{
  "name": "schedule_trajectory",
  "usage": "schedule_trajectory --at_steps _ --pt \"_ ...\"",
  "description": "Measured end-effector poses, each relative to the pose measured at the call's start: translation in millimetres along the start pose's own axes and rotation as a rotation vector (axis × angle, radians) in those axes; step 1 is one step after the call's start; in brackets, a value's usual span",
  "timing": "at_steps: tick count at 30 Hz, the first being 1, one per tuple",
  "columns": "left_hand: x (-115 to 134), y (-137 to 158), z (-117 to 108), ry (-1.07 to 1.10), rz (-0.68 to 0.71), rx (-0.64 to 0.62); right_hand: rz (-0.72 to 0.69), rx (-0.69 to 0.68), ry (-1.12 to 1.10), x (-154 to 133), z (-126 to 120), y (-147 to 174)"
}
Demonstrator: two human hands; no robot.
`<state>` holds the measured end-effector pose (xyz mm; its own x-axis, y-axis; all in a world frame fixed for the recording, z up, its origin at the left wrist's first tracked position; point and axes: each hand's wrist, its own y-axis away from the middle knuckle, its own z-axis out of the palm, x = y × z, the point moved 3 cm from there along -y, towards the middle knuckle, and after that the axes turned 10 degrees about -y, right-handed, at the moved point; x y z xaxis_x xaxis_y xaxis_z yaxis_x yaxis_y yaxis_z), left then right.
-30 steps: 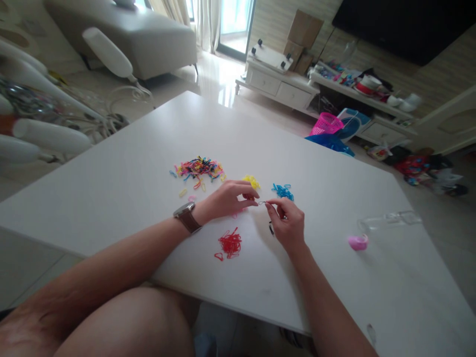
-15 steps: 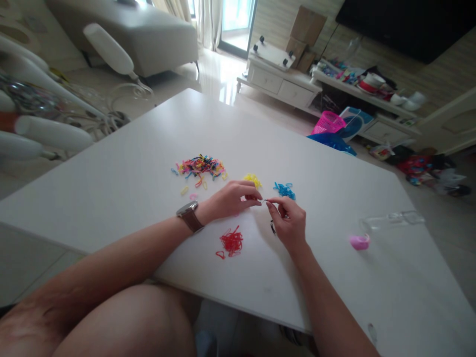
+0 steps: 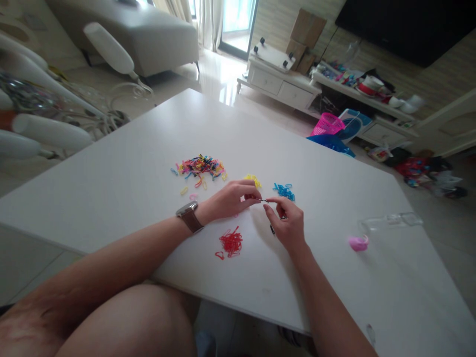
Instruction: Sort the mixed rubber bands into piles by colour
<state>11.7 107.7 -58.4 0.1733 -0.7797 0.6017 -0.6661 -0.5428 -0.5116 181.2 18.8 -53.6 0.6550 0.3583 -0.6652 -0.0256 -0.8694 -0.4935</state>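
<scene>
My left hand (image 3: 240, 197), with a watch on its wrist, is closed in a pinch on one end of a small dark rubber band (image 3: 264, 200). At the band's other end is my right hand (image 3: 286, 218), its forefinger against the band and its thumb just below. Black rubber bands (image 3: 272, 229) lie partly hidden beneath my right hand. Around the hands are piles of yellow rubber bands (image 3: 253, 180), blue rubber bands (image 3: 284, 192) and red rubber bands (image 3: 231, 243). Pink ones are mostly covered by my left hand.
A mixed pile of coloured rubber bands (image 3: 201, 166) lies to the left on the white table (image 3: 148, 163). To the right are a pink object (image 3: 358, 243) and a clear bottle-like container (image 3: 390, 221) on its side. White chairs (image 3: 52, 131) stand at the left.
My right thumb has drawn slightly left and opened a little from the forefinger. The band between the hands looks darker and more visible. My left hand stays in place.
</scene>
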Motion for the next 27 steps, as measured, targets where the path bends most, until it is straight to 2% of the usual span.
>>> schedule_trajectory --at_steps 18,27 --pt "0.7 0.9 -1.0 -0.002 -0.002 0.014 -0.006 0.014 -0.007 -0.2 0.4 0.0" --pt "3.6 0.4 -1.9 -0.057 0.031 -0.032 0.027 -0.006 -0.019 3.2 2.4 0.1"
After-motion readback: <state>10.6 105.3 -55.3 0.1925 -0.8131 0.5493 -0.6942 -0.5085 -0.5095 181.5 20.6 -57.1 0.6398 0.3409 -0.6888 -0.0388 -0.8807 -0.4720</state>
